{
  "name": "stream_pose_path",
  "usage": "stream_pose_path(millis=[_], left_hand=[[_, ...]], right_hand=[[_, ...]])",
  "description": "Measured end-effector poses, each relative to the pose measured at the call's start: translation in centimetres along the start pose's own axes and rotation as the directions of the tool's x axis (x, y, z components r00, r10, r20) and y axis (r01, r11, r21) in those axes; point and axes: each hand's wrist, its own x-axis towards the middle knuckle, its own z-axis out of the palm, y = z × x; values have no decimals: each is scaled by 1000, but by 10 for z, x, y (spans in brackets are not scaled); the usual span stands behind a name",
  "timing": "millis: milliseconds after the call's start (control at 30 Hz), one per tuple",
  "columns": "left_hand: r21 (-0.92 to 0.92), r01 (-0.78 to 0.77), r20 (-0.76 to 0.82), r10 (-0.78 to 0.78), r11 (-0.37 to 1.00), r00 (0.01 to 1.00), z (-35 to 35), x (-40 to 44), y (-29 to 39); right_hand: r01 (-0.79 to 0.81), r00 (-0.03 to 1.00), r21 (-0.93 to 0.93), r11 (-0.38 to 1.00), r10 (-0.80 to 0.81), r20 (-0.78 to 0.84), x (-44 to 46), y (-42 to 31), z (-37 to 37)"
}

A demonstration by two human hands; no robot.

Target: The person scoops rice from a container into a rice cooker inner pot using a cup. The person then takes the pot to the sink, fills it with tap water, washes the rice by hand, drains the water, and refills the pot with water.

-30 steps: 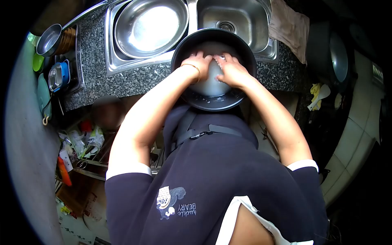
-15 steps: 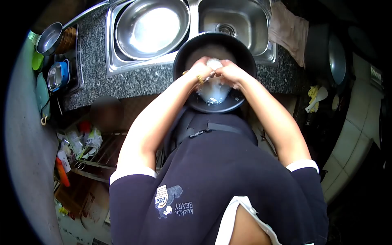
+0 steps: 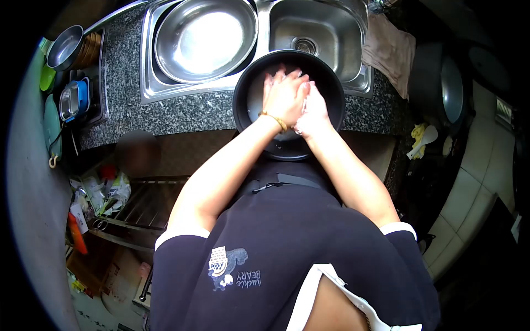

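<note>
My left hand [image 3: 287, 96], with a gold-coloured bracelet at its wrist, lies across my right hand inside a round dark pot [image 3: 241, 105]. Its fingers are stretched out and slightly spread. My right hand [image 3: 314, 113] is turned partly palm-inward against it, its visible finger or thumb held straight; its other fingers are hidden. Both hands look wet, with small white bits on their skin. Whether anything is pressed between the palms cannot be seen. Cloudy whitish liquid [image 3: 255, 102] shows at the pot's left side. The pot rests at the counter's front edge, close against my body.
Behind the pot is a double steel sink [image 3: 353, 60]; a large steel basin [image 3: 207, 38] sits in its left bowl. A beige cloth [image 3: 389, 52] hangs at the right. Pans [image 3: 66, 47] stand far left on the granite counter [image 3: 182, 113]. A white ladle [image 3: 424, 140] lies right.
Before, both hands pinched a white, translucent mass above the pot. Now that mass is out of sight, and my left hand lies flat over my right, lower in the pot.
</note>
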Motion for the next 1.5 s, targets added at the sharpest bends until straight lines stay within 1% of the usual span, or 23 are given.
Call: stream_pose_path(millis=[33,100,200,300,367,433,500,533,567,600,633,700,833,867,900,967,1100,1133,1167,1233,1300,1367,1500], left_hand=[[0,-65,-12,64,998,998,4,-6,-5],[-157,-96,-59,88,983,994,13,-23,5],[-141,-97,-69,88,985,994,12,-26,8],[92,9,16,-10,996,1000,2,-5,0],[151,-32,-95,46,988,994,4,-3,-6],[84,147,90,-155,986,984,2,6,-16],[111,83,-7,-82,990,997,9,7,-16],[112,157,-4,-158,981,988,10,8,-15],[113,234,-1,-236,966,972,13,10,-15],[-158,333,-231,-363,930,903,27,15,-25],[-532,371,-211,-543,761,812,31,19,-34],[-879,204,-189,-706,431,682,44,21,-48],[-984,-45,-156,-716,172,680,46,21,-34],[-974,-7,162,-716,-226,679,45,28,-44],[-991,26,114,-748,-128,654,52,29,-50],[-804,-99,284,-526,-586,802,35,23,-37],[-901,48,297,-533,-432,792,17,3,-24],[-933,67,264,-545,-353,796,16,-1,-17],[-989,13,-59,-469,147,881,20,-13,2],[-933,52,-76,-334,357,939,26,-16,-8],[-472,-89,-119,36,877,992,23,-15,-20],[-150,-2,-63,-7,989,998,18,-16,-10],[-10,-32,41,33,999,999,3,-4,-18]], right_hand=[[97,974,-222,970,-138,-178,-3,0,8],[66,985,-108,992,-83,-154,0,-9,-1],[65,996,-35,997,-67,-62,0,2,-4],[22,999,-76,997,-20,30,-14,10,8],[66,998,-177,982,-69,-10,-20,10,6],[-190,939,-6,982,183,291,-25,-5,-9],[-403,799,52,914,323,507,-26,-17,-20],[-172,970,-105,979,187,155,-26,-16,-11],[-2,982,-329,944,-60,-178,-23,-15,-6],[238,870,-531,813,-422,-256,-3,-22,-21],[335,754,-600,726,-589,-291,4,-22,-19],[322,643,-793,517,-734,-217,40,-31,-62],[356,768,-624,695,-599,-229,62,-13,-39],[364,784,-491,791,-545,-297,66,-12,-27],[318,826,-379,869,-450,-340,66,-9,-17],[227,910,-96,969,-247,-334,62,-11,-27],[249,908,-92,964,-265,-326,39,-2,-6],[240,947,-39,970,-242,-212,42,-3,-20],[298,925,-128,946,-320,-204,35,5,-16],[268,943,-82,960,-278,-180,34,8,-18],[246,958,-20,969,-246,-146,23,11,-19],[217,971,21,976,-213,-107,6,17,-3],[161,986,76,984,-156,-68,-20,26,24]])
